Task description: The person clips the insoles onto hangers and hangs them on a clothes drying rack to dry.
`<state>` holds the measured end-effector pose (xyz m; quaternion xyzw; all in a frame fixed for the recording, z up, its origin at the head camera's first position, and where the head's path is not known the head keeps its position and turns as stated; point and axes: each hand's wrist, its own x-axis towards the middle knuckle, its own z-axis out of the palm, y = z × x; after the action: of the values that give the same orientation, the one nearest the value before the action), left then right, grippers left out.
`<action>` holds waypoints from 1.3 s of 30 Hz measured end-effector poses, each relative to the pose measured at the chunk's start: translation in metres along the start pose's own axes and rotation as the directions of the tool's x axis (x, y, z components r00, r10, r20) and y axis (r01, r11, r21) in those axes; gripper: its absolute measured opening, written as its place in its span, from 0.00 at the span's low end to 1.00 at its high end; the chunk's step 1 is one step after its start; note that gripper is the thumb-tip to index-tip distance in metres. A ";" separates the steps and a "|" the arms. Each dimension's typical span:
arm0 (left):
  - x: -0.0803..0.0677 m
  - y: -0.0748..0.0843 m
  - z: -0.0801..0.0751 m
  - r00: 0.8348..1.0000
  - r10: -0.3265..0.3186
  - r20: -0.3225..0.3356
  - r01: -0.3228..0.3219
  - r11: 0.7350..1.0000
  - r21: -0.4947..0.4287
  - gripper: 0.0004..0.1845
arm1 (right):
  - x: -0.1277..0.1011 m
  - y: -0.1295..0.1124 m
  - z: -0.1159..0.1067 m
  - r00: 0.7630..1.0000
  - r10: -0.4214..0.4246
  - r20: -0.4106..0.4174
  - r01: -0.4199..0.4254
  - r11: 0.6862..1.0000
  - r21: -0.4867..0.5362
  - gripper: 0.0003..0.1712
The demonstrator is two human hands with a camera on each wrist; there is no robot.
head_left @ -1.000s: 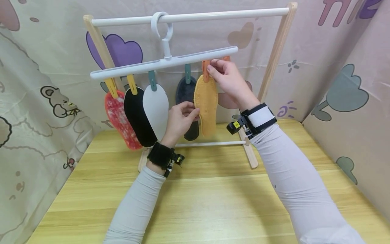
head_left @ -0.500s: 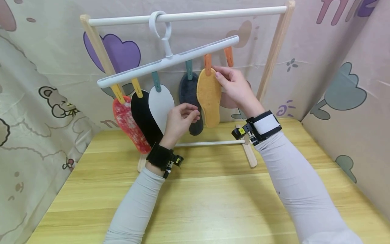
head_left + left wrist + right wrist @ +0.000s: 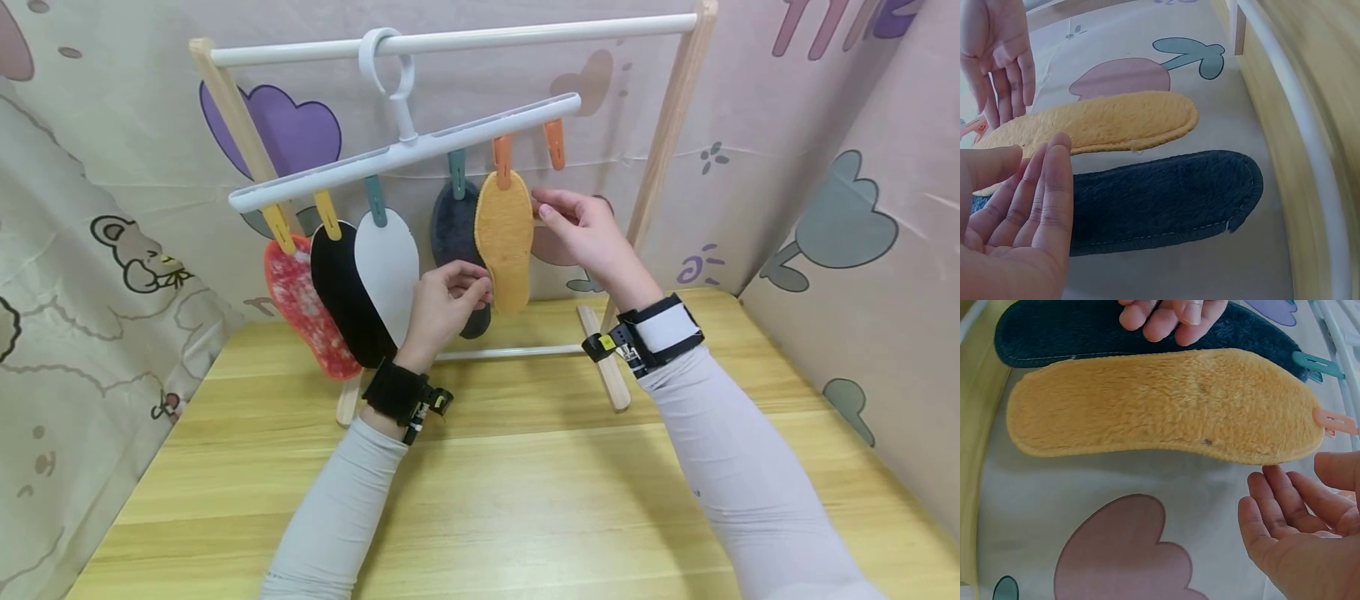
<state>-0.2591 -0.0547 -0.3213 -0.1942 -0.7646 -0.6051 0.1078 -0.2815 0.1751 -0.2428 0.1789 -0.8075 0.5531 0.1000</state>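
Note:
A fuzzy yellow insole (image 3: pixel 504 242) hangs by an orange clip (image 3: pixel 502 162) from a tilted white hanger (image 3: pixel 442 143). My right hand (image 3: pixel 588 237) is at its right edge, fingers extended and holding nothing; in the right wrist view its fingertips (image 3: pixel 1272 472) lie at or just beside that edge. On the other side, my left hand (image 3: pixel 448 304) is loosely bent near the yellow insole's lower left, thumb and fingers apart in the left wrist view. Behind it hangs a dark blue insole (image 3: pixel 1166 200) from a green clip (image 3: pixel 457 175).
White (image 3: pixel 386 262), black (image 3: pixel 345 292) and red-patterned (image 3: pixel 307 308) insoles hang to the left. Another orange clip (image 3: pixel 554 144) at the right end holds nothing. The hanger hooks over the white rail (image 3: pixel 525 33) of a wooden-sided rack, standing on a wood-grain table (image 3: pixel 510 483).
My right hand has let go of the orange clip and moved down and right. The hanger's right end has risen, and the yellow insole hangs free with it.

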 end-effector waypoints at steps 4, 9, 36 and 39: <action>-0.002 -0.001 0.000 1.000 0.006 0.011 -0.006 1.000 -0.005 0.07 | -0.006 0.006 0.000 1.000 0.006 0.010 -0.006 1.000 -0.013 0.26; -0.003 -0.004 0.002 1.000 0.011 0.022 -0.011 1.000 -0.007 0.07 | -0.014 0.010 0.000 1.000 0.022 0.016 -0.022 0.999 -0.037 0.27; -0.015 -0.014 0.021 0.994 0.025 0.103 -0.030 0.998 0.051 0.06 | -0.063 0.045 -0.010 0.991 0.106 0.084 -0.098 0.991 -0.090 0.26; -0.018 -0.016 0.025 0.992 0.023 0.126 -0.028 0.999 0.043 0.07 | -0.070 0.049 -0.012 0.989 0.106 0.098 -0.098 0.992 -0.086 0.26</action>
<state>-0.2481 -0.0363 -0.3487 -0.2392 -0.7805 -0.5732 0.0716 -0.2379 0.2150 -0.3056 0.1614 -0.8414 0.5144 0.0371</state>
